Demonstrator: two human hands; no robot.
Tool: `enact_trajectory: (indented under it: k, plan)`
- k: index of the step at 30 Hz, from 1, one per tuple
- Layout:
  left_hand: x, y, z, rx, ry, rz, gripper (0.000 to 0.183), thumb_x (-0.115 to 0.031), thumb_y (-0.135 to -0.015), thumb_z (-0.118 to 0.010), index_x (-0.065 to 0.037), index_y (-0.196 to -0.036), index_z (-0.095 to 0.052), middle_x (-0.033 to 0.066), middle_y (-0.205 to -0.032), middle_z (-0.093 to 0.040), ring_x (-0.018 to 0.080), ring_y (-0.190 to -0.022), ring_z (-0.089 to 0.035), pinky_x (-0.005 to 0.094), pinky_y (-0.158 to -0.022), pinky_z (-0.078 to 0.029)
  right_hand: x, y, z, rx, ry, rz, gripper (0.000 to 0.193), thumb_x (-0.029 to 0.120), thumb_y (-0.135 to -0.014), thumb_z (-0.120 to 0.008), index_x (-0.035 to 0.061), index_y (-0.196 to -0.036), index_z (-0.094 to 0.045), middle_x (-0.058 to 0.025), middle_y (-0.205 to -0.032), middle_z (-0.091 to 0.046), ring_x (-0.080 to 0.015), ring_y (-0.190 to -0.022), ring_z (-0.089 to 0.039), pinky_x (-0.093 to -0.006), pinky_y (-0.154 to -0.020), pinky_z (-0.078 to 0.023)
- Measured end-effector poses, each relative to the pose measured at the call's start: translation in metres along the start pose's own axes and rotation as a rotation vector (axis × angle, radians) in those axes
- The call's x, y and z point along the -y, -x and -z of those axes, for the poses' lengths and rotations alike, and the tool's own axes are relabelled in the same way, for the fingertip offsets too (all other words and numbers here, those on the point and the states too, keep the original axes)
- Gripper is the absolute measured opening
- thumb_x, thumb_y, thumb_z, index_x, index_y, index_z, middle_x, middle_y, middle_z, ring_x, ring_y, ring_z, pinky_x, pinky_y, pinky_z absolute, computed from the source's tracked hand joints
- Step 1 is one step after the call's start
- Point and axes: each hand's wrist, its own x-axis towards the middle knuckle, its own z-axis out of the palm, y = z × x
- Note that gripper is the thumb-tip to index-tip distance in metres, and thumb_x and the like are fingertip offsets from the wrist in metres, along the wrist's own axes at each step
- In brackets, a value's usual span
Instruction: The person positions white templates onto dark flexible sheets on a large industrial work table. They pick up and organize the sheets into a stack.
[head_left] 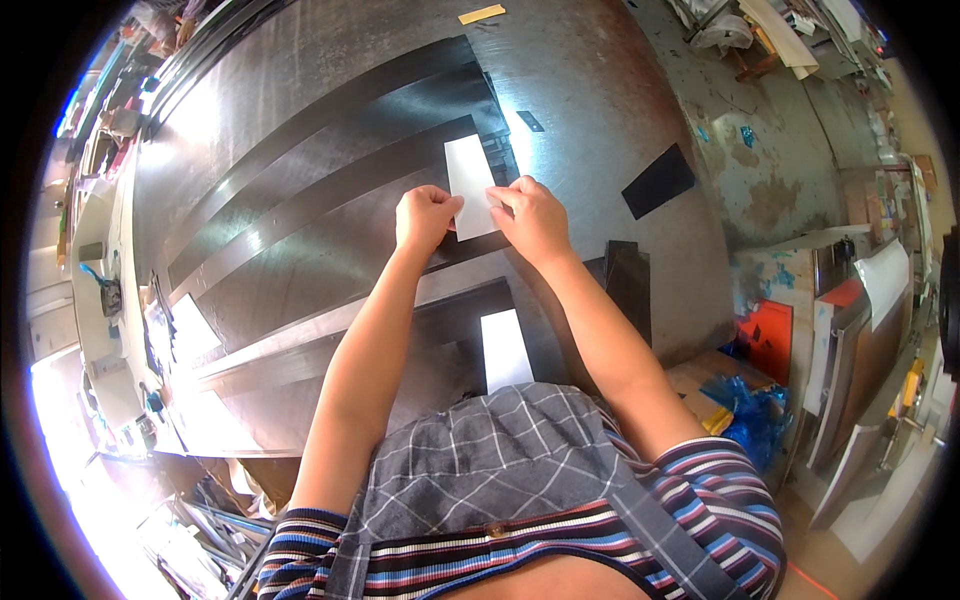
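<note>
A white rectangular sheet [468,180] is held between my two hands over the dark worktable. My left hand [426,216] pinches its left edge near the lower corner. My right hand [533,216] grips the right edge with thumb and fingers. Under and beyond the sheet lie long dark strips [330,190], side by side and stretching to the left. Closer to my body, a second white sheet [506,350] rests on the right end of another dark strip [420,322]. Whether the held sheet touches the strip below, I cannot tell.
On the table [600,110] lie a black rectangular piece [658,182], a yellow strip [482,14] and a small dark tag [530,121]. Dark pieces [627,290] sit beside my right forearm. Blue plastic [745,415], an orange panel [768,340] and upright boards [850,370] stand to the right.
</note>
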Motion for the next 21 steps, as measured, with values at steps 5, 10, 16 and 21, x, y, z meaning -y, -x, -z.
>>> enact_trajectory:
  k: [5,10,16,21]
  plan:
    - [-0.003,-0.001,0.004,0.043,-0.087,-0.013,0.020,-0.020,-0.075,-0.069,-0.001,-0.082,-0.067,0.0096,-0.069,-0.067,0.0194,-0.063,-0.068,0.0304,-0.063,-0.052,0.002,0.001,-0.003,-0.033,0.026,-0.001,0.023,0.013,-0.075,-0.069,0.0153,-0.098,-0.071,-0.0047,-0.087,-0.060,-0.0241,-0.084,-0.060,-0.0365,-0.071,-0.050]
    - [-0.020,0.021,0.000,-0.137,-0.601,-0.263,0.039,-0.022,-0.080,-0.062,-0.012,-0.117,-0.057,0.0130,-0.088,-0.068,0.0307,-0.087,-0.066,0.0405,-0.076,-0.051,0.002,0.006,-0.008,-0.080,0.025,0.028,0.022,0.013,-0.073,-0.068,0.0148,-0.095,-0.071,-0.0051,-0.086,-0.059,-0.0243,-0.084,-0.060,-0.0373,-0.069,-0.051]
    - [-0.034,0.013,0.007,0.215,-0.863,-0.230,0.063,-0.029,-0.085,-0.047,-0.030,-0.146,-0.029,0.0167,-0.102,-0.067,0.0331,-0.096,-0.064,0.0407,-0.083,-0.050,0.010,0.019,-0.007,-0.040,0.130,0.036,0.023,0.011,-0.074,-0.067,0.0145,-0.096,-0.071,-0.0079,-0.086,-0.058,-0.0276,-0.083,-0.058,-0.0390,-0.072,-0.050]
    - [-0.046,-0.009,0.002,0.220,-0.883,-0.216,0.079,-0.034,-0.077,-0.055,-0.020,-0.148,-0.023,0.0173,-0.105,-0.067,0.0321,-0.099,-0.064,0.0386,-0.085,-0.050,0.001,0.047,0.007,0.079,0.178,0.060,0.027,0.010,-0.077,-0.065,0.0129,-0.103,-0.069,-0.0108,-0.085,-0.060,-0.0287,-0.083,-0.058,-0.0377,-0.073,-0.050]
